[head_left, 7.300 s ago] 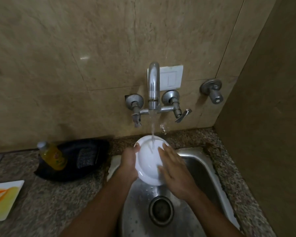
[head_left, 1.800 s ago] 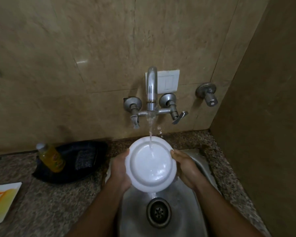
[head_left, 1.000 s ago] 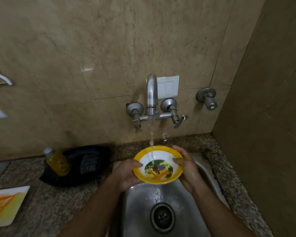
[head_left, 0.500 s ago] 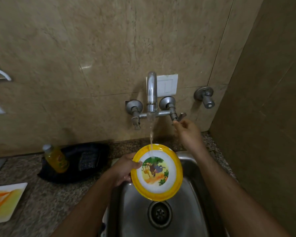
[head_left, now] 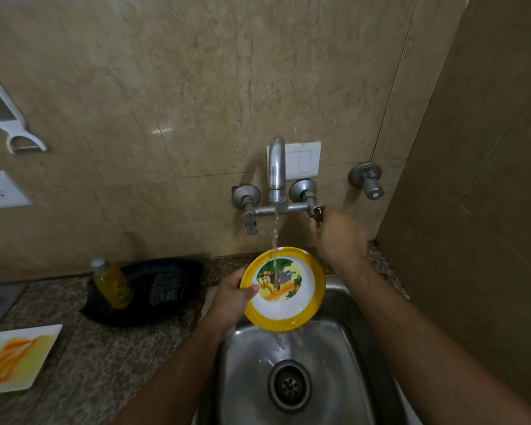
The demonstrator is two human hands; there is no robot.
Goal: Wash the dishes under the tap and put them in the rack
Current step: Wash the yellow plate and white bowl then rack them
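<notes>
Right now you are rinsing the yellow-rimmed bowl point(head_left: 282, 289): your left hand point(head_left: 232, 299) is closed on its near-left rim, thumb over the edge, tilting it above the sink point(head_left: 334, 357) so the stream from the tap point(head_left: 276, 170) is striking the picture inside and running off the low edge. Your right hand point(head_left: 339, 233) is curling its fingers around the tap's right lever point(head_left: 316, 211), up and beyond the bowl. Judging by that, you are probably shutting the water off, and next you are needing a rack, which is nowhere in view.
</notes>
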